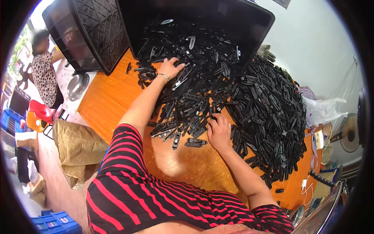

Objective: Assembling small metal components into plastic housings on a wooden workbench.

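Heap of small black plastic strips [233, 97] covers most of orange table [117, 97], spilling from a big black bin [233, 19] tipped on its side at the far edge; tipped that way, it seems, so parts slide out w/o lifting.

L hand [170, 68]: arm stretched far fwd, fingers spread flat, palm down on strips at bin mouth. Looks like raking pose, nothing pinched.

R hand [219, 130]: at near edge of heap, fingers curled onto strips; whether one is actually gripped, cannot tell.

A few strips [191, 140] lie apart on bare wood just L of R hand.

2nd black crate [85, 35] stands on far L corner. Another person [43, 74] sits beyond the table, on the left.
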Tool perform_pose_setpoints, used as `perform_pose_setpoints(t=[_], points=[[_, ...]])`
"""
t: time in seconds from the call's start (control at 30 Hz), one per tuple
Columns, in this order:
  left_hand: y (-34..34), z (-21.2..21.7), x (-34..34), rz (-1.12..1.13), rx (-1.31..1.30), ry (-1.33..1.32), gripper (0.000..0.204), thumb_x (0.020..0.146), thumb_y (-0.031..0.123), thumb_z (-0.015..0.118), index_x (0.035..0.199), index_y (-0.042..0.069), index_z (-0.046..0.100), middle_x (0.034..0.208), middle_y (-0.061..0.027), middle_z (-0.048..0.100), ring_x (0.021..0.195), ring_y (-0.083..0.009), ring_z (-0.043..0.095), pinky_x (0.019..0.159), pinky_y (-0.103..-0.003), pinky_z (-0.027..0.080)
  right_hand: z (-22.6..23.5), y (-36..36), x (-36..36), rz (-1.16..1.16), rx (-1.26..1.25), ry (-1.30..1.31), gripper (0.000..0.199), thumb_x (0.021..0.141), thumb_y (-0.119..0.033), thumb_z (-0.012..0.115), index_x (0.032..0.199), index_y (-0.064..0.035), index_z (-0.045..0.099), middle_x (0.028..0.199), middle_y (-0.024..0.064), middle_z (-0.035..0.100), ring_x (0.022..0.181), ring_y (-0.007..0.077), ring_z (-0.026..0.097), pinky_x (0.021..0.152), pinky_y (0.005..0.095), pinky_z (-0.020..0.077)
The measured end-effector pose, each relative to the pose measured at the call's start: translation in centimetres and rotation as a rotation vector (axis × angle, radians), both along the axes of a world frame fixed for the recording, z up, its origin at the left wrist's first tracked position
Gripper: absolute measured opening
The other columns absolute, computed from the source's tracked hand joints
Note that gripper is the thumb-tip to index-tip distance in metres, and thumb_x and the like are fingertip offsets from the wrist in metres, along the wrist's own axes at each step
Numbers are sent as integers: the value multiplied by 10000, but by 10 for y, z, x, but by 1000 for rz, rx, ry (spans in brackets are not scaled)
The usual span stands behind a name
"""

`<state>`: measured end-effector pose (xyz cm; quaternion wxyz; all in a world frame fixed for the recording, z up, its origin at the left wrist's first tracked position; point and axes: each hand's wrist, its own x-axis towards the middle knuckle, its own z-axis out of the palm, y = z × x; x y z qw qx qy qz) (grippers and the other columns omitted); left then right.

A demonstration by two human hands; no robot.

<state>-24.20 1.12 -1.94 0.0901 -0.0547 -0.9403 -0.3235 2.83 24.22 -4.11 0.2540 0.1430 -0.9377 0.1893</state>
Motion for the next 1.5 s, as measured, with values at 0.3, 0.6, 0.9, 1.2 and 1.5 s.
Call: perform_pose_setpoints(t=[0.3, 0.6, 0.9, 1.2, 1.5], points=[[12, -12, 56, -41, -70, -2, 642, 757, 648, 582, 1299, 305, 549, 1355, -136, 495, 1276, -352, 436, 1040, -579, 302, -8, -3, -4, 17, -41, 87, 139, 745, -90, 660, 879, -74, 633, 1112, 90, 563, 1070, 298, 509, 842, 406, 418], [12, 24, 133, -203, -438, 182, 536, 810, 546, 625, 1272, 278, 580, 1402, -94, 462, 1260, -320, 462, 1020, -443, 398, -3, 20, -3, 223, 13, 62, 142, 759, -81, 653, 893, -40, 632, 1040, 99, 583, 986, 311, 538, 836, 388, 460], [-23, 14, 238, -436, -62, 240, 442, 832, 207, 677, 1254, 122, 577, 1341, -143, 499, 1211, -329, 500, 1004, -367, 414, 26, 37, 29, 184, -70, -130, 110, 850, -125, 615, 945, -69, 624, 997, 69, 613, 892, 297, 616, 746, 374, 508], [0, -7, 331, -339, -76, 478, 258, 748, 94, 690, 1004, 101, 656, 1087, -70, 611, 1115, -278, 509, 930, -405, 413, 17, 40, 33, 63, 56, -36, 179, 797, -64, 652, 974, -72, 626, 968, 87, 585, 945, 298, 586, 788, 380, 495], [24, -11, 333, -378, -173, 428, 176, 756, 117, 703, 927, 97, 666, 858, -43, 610, 906, -252, 551, 843, -378, 392, 24, 31, 39, 53, 181, -126, 185, 787, -94, 682, 966, -91, 634, 926, 72, 577, 833, 295, 619, 692, 386, 520]])
